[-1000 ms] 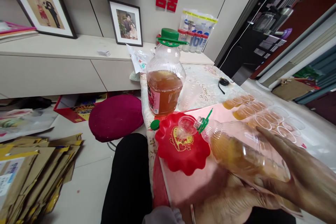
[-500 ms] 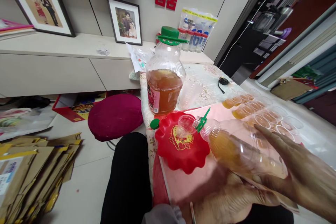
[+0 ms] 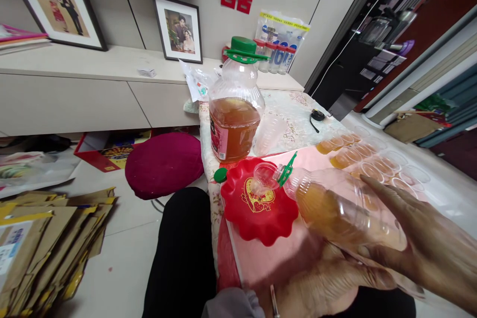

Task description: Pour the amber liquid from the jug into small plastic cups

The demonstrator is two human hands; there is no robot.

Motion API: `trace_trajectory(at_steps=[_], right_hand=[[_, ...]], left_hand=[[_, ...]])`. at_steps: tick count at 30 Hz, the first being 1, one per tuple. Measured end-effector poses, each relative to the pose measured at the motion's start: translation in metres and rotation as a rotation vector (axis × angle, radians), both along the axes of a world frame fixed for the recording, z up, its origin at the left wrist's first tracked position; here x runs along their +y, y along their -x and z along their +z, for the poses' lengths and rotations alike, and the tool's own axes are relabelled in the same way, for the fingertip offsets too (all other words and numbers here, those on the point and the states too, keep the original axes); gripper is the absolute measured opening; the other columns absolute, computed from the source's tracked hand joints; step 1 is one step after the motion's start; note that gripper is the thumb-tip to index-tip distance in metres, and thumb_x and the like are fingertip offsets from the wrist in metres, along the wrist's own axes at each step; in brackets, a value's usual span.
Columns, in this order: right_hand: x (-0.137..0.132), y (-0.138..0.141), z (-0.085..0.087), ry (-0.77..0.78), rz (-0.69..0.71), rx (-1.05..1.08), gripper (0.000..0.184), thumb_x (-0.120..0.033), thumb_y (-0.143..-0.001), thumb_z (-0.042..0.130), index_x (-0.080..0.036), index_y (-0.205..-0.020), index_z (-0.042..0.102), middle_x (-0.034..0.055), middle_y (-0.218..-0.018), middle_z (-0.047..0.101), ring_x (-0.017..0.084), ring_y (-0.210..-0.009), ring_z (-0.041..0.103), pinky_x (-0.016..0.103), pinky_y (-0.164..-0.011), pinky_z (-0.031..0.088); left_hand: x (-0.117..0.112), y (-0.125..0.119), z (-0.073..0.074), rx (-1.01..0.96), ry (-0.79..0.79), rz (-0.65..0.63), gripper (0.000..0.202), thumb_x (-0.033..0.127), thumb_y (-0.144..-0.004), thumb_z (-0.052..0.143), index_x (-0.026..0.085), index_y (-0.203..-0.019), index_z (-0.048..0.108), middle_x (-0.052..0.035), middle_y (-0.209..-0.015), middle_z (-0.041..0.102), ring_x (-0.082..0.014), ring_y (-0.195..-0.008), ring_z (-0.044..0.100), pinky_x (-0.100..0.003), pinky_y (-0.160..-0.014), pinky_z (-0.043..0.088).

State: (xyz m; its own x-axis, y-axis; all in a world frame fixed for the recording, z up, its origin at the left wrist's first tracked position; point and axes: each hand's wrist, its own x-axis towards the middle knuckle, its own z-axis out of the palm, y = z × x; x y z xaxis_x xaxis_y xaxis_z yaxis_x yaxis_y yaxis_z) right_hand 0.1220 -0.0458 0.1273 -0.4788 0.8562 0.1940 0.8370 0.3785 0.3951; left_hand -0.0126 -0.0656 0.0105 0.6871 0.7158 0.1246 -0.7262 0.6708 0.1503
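A clear plastic bottle [image 3: 335, 208] of amber drink lies tilted nearly sideways in both hands, its mouth with a green ring pointing left. My right hand [image 3: 428, 243] is wrapped around its base end. My left hand [image 3: 316, 280] holds it from below, fingers partly hidden behind it. The bottle's mouth is at the rim of a clear plastic cup [image 3: 265, 175] on a red scalloped plate [image 3: 257, 228]. Beside the plate lies a green cap [image 3: 220, 175]. A large capped jug [image 3: 235, 129] of darker amber drink stands behind the plate.
Several filled clear cups [image 3: 345, 156] stand in rows at the right. A stack of clear cups [image 3: 270, 134] lies behind the plate, and a black strapped item [image 3: 317, 115] farther back. A maroon stool [image 3: 164, 165] and flattened cardboard [image 3: 55, 248] are at the left.
Almost nothing differs. The bottle and both hands keep their places, with only a very slight shift of the view.
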Motion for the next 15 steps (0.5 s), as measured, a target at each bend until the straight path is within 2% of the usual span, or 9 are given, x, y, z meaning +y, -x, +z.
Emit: trace_trajectory(at_steps=[9, 13, 15], right_hand=[[0.0016, 0.0009, 0.0029, 0.026, 0.008, -0.003, 0.077, -0.069, -0.090, 0.049, -0.018, -0.147, 0.041, 0.0212, -0.112, 0.075, 0.041, -0.087, 0.077, 0.048, -0.062, 0.064], [0.0017, -0.0010, 0.0006, 0.019, 0.002, 0.004, 0.082, -0.072, -0.088, 0.049, -0.020, -0.150, 0.039, 0.0209, -0.114, 0.075, 0.043, -0.089, 0.076, 0.051, -0.063, 0.064], [0.0035, -0.0011, 0.0008, 0.018, 0.008, 0.010, 0.083, -0.073, -0.088, 0.048, -0.020, -0.150, 0.038, 0.0210, -0.114, 0.075, 0.043, -0.089, 0.076, 0.051, -0.063, 0.064]], left_hand=[[0.0021, 0.0014, 0.0040, -0.003, 0.001, -0.018, 0.057, 0.006, -0.046, 0.093, 0.012, -0.100, 0.075, -0.0057, -0.095, 0.073, -0.0136, -0.088, 0.067, -0.028, -0.086, 0.044], [0.0028, 0.0021, 0.0059, 0.009, 0.046, -0.030, 0.062, 0.005, -0.041, 0.094, 0.013, -0.099, 0.073, -0.0034, -0.094, 0.072, -0.0122, -0.086, 0.066, -0.028, -0.086, 0.045], [0.0026, 0.0022, 0.0057, 0.021, 0.030, -0.027, 0.059, 0.007, -0.042, 0.095, 0.013, -0.097, 0.073, -0.0022, -0.090, 0.072, -0.0115, -0.083, 0.065, -0.027, -0.084, 0.044]])
